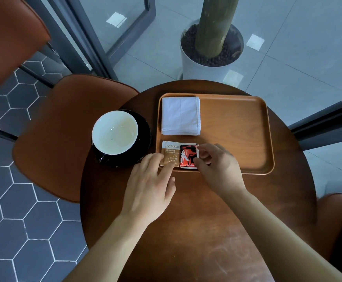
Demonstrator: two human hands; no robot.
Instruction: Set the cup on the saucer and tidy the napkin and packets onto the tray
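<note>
cup (115, 132) on saucer (143, 137), left of tray (237, 129) on worktop (196, 220). napkin (180, 116) in tray's far left corner. left hand (147, 186) grip flat, fingers pressing brown packet (170, 152); right hand (219, 167) grip pinches red packet (188, 156) beside it, near left corner.

You face a round wooden table (196, 231), dark brown, with pale scuff marks (227, 257) on its near surface. On your left, a brown chair seat (64, 139) sits just beside the table edge. A second brown padded shape (9, 43), blurred, fills the upper left corner. Part of another brown chair (336, 216) shows at the right edge. Beyond the table, a white pot (202, 70) stands on the floor. It holds a thick green trunk (214, 27) set in dark pebbles (190, 41). The floor on your left is dark hexagonal tile (23, 220) with pale grout. Past a dark frame (88, 37) with glass panes, the floor is large grey tile (298, 58).
</note>
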